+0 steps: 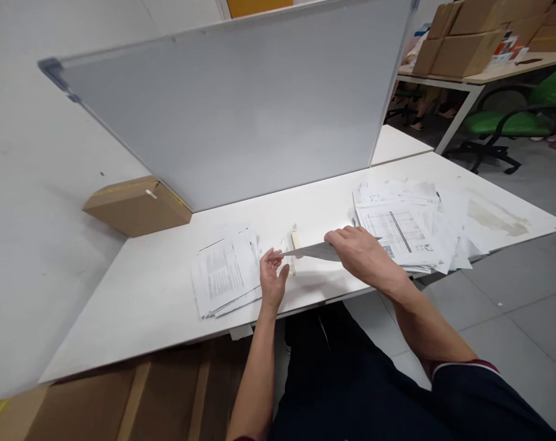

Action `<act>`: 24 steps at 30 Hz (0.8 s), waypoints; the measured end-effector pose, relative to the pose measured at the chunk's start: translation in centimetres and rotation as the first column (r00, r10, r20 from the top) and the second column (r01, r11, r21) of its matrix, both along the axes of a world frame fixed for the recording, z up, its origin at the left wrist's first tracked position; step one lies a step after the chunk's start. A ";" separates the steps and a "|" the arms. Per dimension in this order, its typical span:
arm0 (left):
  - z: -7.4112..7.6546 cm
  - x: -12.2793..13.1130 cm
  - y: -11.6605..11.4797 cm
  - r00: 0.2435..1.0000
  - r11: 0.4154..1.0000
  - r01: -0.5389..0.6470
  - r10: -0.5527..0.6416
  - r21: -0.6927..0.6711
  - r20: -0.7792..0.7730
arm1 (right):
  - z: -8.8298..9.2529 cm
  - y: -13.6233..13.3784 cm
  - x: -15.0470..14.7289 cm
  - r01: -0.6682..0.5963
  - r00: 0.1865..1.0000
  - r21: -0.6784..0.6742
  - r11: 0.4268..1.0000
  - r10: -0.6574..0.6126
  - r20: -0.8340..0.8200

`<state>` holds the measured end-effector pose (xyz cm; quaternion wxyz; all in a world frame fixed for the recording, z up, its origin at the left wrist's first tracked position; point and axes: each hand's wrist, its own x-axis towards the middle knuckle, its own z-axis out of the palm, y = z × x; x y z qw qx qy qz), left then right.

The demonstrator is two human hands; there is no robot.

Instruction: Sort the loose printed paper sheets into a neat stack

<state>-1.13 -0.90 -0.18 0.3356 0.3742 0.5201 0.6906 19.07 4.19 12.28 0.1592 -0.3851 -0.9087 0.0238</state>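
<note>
My right hand [361, 252] is closed on a sheet of paper [315, 250], holding it nearly edge-on just above the white table [158, 294]. My left hand [273, 277] is at the sheet's left end, fingers curled and pinching its corner. Under the sheet lies a small cream-coloured object [296, 239], perhaps a stapler. A tidy stack of printed papers [227, 272] lies to the left of my left hand. A larger, looser pile of printed papers [411, 226] spreads to the right of my right hand.
A large whiteboard [241, 104] stands tilted at the table's far edge. A cardboard box [137, 205] sits beyond the left corner. Flat cardboard [121, 398] lies on the floor near me. A green chair [512, 122] and a desk stacked with boxes [471, 37] are at the back right.
</note>
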 end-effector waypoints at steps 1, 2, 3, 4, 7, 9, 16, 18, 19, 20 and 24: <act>-0.4 -0.1 -0.1 0.999 0.999 0.026 -0.027 -0.028 -0.034 | 0.3 -0.4 -0.2 -0.005 0.996 0.034 0.999 0.002 0.086; -0.7 -0.1 -0.3 0.996 0.996 0.061 -0.065 -0.058 -0.068 | 0.3 -0.6 -0.5 -0.016 0.988 0.048 0.999 0.008 0.155; -1.0 -0.1 -0.5 0.989 0.991 0.101 -0.109 -0.085 -0.097 | 0.0 -0.8 -0.8 -0.030 0.978 0.048 0.998 0.019 0.209; -1.3 0.0 -0.6 0.981 0.984 0.141 -0.154 -0.108 -0.120 | -0.5 -0.9 -1.1 -0.042 0.967 0.039 0.998 0.031 0.252; -2.0 0.3 -0.8 0.959 0.967 0.212 -0.234 -0.142 -0.162 | -2.2 -0.8 -1.8 -0.064 0.944 -0.005 0.998 0.062 0.324; -2.4 0.4 -0.7 0.955 0.967 0.210 -0.234 -0.144 -0.184 | -2.9 -0.6 -2.0 -0.052 0.941 -0.021 0.998 0.056 0.335; -1.3 -0.1 -0.9 0.967 0.973 0.165 -0.192 -0.164 -0.167 | -1.0 -0.7 -0.5 -0.057 0.969 -0.033 0.998 0.063 0.239; 0.0 -0.4 -0.9 0.976 0.982 0.144 -0.161 -0.121 -0.147 | -0.6 -0.6 0.3 -0.032 0.986 -0.112 0.993 0.049 0.158; 0.5 -0.6 -0.8 0.978 0.985 0.131 -0.147 -0.110 -0.146 | -0.7 -0.4 0.6 -0.018 0.994 -0.179 0.984 0.037 0.105; 0.9 -0.8 -0.7 0.978 0.987 0.122 -0.138 -0.108 -0.156 | -1.2 -0.2 1.0 -0.011 0.999 -0.264 0.964 0.023 0.045; 0.2 -1.2 0.2 0.960 0.982 0.042 -0.091 -0.182 -0.266 | -5.7 0.3 1.9 -0.033 0.979 -0.668 0.744 -0.109 -0.170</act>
